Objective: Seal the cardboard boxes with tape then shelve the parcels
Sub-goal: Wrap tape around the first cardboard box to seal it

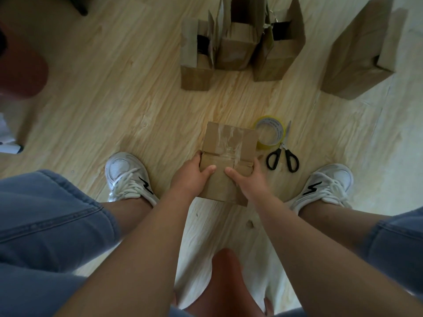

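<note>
A small cardboard box (229,143) stands on the wooden floor between my feet, with clear tape across its top flaps. My left hand (194,175) grips its left side, thumb laid over the near face. My right hand (248,177) grips the right side the same way. A yellow tape roll (271,133) lies flat just right of the box. Black-handled scissors (283,156) lie beside the roll, blades pointing away from me.
Three open cardboard boxes (238,46) stand in a row farther ahead, flaps up. A larger closed box (359,56) sits at the far right. My white sneakers (128,177) flank the small box. A dark reddish shape (20,67) lies at the left edge.
</note>
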`<control>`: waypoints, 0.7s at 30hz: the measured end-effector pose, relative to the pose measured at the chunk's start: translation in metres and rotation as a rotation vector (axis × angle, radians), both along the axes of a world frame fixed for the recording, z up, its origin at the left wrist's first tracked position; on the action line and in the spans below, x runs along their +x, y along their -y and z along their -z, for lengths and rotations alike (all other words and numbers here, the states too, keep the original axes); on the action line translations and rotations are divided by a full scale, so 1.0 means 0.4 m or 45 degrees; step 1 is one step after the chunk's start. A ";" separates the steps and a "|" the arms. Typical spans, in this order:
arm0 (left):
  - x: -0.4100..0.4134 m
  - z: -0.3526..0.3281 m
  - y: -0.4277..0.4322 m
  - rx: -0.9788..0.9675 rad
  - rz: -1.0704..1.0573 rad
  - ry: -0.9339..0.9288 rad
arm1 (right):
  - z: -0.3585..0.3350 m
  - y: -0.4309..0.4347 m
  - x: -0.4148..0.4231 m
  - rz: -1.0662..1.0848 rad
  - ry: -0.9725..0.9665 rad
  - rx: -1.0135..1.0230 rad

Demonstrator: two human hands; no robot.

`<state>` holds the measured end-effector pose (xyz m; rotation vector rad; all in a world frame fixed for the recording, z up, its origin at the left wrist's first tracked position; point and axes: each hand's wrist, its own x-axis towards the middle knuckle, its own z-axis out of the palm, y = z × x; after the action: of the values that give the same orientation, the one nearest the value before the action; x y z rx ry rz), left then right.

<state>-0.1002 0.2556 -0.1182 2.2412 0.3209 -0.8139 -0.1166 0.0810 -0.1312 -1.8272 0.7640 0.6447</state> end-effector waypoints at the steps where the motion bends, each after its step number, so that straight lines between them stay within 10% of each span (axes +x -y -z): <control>1: -0.002 0.000 0.001 0.002 0.002 0.003 | 0.000 -0.001 -0.004 0.006 0.004 -0.010; 21: 0.014 -0.061 -0.002 -0.301 -0.492 -0.142 | -0.077 0.037 0.083 -0.255 -0.140 -0.132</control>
<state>-0.0945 0.2564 -0.0937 1.8396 0.6524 -0.7262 -0.0834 0.0662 -0.1003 -1.9926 0.7025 0.8545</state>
